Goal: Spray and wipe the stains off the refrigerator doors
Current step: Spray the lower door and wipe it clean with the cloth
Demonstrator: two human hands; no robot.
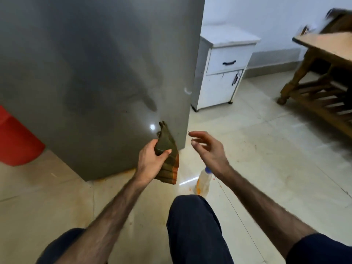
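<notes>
The grey refrigerator door (99, 60) fills the upper left, with a dark streaky patch across its middle. My left hand (150, 161) grips a folded olive-green cloth with orange stripes (167, 149) close to the door's lower right corner. My right hand (206, 147) hovers beside that corner with its fingers spread and holds nothing. Below it a white spray bottle with a blue top (202, 181) stands on the floor, partly hidden by my right wrist. Orange smears show on the floor at the fridge's base.
A white cabinet with a drawer (222, 67) stands right of the fridge. A wooden table (323, 73) is at the far right. A red container (15, 138) sits at the left edge. My knee (192, 225) is low in front, over pale floor tiles.
</notes>
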